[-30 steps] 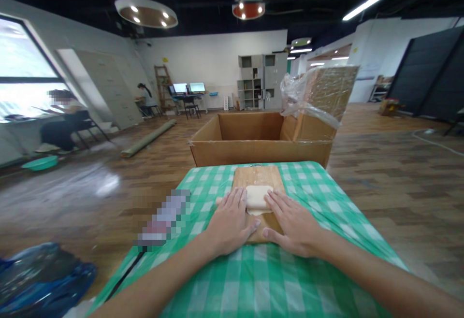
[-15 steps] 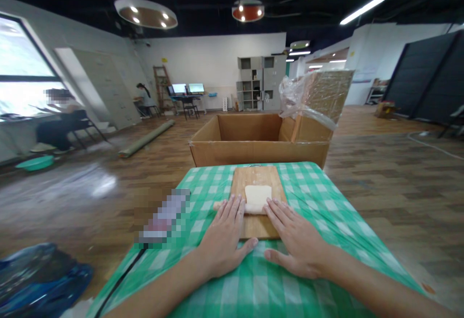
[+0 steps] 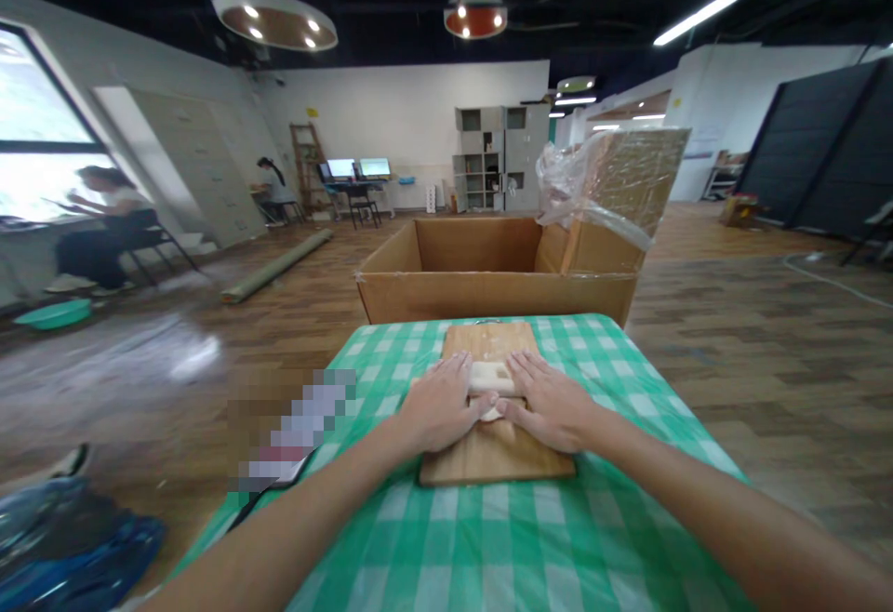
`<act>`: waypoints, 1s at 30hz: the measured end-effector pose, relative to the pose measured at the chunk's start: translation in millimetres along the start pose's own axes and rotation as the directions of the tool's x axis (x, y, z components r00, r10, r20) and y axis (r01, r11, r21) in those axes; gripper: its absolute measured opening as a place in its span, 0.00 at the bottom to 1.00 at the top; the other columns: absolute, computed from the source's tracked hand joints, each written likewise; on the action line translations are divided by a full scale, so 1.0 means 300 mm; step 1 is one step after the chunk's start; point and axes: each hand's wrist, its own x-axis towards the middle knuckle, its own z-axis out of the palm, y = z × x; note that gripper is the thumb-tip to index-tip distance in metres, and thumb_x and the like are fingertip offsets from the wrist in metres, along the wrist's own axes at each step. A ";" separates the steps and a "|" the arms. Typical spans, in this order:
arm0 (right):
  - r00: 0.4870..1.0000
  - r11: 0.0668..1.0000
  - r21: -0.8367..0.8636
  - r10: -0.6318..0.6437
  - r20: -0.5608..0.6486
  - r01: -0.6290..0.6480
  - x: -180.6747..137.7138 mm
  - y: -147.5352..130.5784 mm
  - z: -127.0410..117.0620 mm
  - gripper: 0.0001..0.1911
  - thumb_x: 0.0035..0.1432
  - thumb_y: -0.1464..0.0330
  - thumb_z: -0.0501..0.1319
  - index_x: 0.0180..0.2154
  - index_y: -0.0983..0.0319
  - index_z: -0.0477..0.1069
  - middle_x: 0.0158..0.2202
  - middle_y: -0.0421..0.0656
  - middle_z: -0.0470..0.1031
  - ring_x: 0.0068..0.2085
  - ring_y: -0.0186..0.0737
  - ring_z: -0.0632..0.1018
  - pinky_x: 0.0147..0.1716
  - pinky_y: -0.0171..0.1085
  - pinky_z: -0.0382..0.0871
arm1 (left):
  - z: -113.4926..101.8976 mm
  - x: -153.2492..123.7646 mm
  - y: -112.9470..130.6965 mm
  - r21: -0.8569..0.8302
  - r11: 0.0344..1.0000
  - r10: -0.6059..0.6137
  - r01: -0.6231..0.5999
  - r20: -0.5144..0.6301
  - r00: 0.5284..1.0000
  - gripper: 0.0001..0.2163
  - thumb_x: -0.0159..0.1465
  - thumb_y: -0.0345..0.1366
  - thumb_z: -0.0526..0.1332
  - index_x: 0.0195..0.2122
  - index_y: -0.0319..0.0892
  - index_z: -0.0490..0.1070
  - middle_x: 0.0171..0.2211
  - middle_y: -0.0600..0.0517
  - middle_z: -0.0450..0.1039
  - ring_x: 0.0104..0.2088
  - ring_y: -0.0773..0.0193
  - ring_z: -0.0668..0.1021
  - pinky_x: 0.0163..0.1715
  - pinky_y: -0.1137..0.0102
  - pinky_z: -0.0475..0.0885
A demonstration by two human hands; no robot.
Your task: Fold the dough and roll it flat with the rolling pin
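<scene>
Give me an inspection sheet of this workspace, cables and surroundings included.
Surface: green-and-white checked cloth, lightly creased.
Work items: pale rolling pin across dough on a wooden board.
Clutter: pixelated object on the cloth's left side, identity hidden.
Hands: left hand and right hand lie on the rolling pin, one towards each end.
Cables: black cord near the pixelated object; white cable at far right.
Surroundings: cardboard box ahead; blue bag at lower left.

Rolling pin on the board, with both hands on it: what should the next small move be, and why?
Probably draw the rolling pin gently toward the near edge of the board. The left hand and right hand both lie flat over it, and the dough shows on its near side, while beyond it only board shows.
</scene>
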 end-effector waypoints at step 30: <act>0.998 0.988 -0.154 -0.018 0.063 0.028 0.407 0.322 0.081 0.27 0.74 0.55 0.43 0.69 0.50 0.58 0.70 0.48 0.62 0.71 0.62 0.56 0.66 0.68 0.45 | 0.135 0.428 -0.228 0.118 0.984 0.116 -0.131 0.125 0.985 0.24 0.75 0.43 0.40 0.65 0.45 0.65 0.61 0.38 0.69 0.61 0.43 0.70 0.59 0.47 0.62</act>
